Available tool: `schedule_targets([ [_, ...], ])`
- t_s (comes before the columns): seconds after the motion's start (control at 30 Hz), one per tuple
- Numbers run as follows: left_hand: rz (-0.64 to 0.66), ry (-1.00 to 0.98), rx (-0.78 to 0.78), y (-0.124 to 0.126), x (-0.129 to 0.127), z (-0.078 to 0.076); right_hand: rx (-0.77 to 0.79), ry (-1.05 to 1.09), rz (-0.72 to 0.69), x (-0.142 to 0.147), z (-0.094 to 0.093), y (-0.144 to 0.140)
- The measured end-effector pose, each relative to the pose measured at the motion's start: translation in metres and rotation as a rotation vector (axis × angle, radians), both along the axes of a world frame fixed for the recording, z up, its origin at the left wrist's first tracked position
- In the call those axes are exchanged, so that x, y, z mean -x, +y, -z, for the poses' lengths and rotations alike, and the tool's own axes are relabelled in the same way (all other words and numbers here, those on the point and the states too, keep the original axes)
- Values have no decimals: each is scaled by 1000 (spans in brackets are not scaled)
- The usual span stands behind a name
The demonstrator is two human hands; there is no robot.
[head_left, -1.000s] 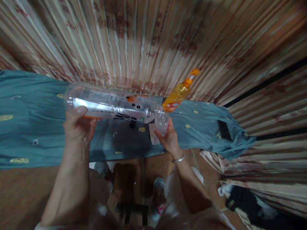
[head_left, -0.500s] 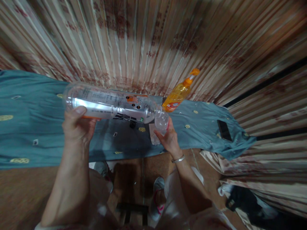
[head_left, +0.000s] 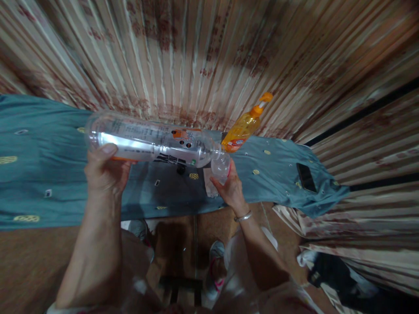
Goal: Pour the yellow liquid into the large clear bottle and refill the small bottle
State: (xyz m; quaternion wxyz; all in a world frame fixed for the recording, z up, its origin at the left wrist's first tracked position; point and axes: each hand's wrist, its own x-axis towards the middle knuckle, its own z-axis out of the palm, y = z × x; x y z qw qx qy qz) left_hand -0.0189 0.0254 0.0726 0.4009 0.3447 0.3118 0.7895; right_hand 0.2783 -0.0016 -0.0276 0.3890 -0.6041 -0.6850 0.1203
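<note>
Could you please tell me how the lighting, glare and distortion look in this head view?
Head view: dim, warm light; glare streaks along the clear bottle in the left hand; curtain folds fan out, wide-angle distortion; edges soft; right hand and small cup fairly sharp.

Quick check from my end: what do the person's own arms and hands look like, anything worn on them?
Both forearms are bare up to near the elbows, where the edge of a pale sleeve shows at the bottom of the view. The right wrist carries a thin silver bangle. No gloves on the left hand or the right hand; no rings can be made out.
</note>
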Motion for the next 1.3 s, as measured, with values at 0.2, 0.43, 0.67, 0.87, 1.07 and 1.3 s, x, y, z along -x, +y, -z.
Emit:
schedule_targets([
  [0.2,0,-19,13,1,2,2,42,10,26,0,-3,0],
  [0.43,-18,-44,31,0,0,-1,44,19,8,-1,-2,0],
  [0.67,-5,-49,-2,1,1,1,59,17,20,-1,-2,0],
  [0.87,6,-74,1,2,1,0,59,35,9,0,-3,1],
  [1.07,4,-68,10,1,1,-1,51,27,10,-1,-2,1],
  [1.3,6,-51,26,0,2,0,22,-9,22,-3,4,1],
])
